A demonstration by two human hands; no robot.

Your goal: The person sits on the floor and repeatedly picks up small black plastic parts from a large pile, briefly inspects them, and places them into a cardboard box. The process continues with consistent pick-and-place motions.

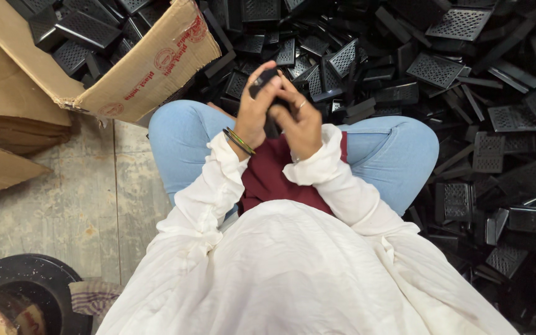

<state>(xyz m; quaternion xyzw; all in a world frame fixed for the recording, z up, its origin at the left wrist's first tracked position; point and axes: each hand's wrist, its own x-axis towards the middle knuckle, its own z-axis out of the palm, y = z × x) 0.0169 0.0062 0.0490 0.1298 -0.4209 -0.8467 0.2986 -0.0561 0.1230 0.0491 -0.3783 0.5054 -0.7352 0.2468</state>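
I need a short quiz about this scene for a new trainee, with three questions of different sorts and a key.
1. True or false: both hands hold one small black part together.
2. Which wrist wears bangles? A. left B. right C. neither
3. Fill in: the cardboard box at the upper left holds black perforated ____.

Key
1. True: the left hand and the right hand close on the black part above the lap.
2. A: the bangles sit on the left wrist.
3. Trays: the box holds the same trays as the pile on the floor.
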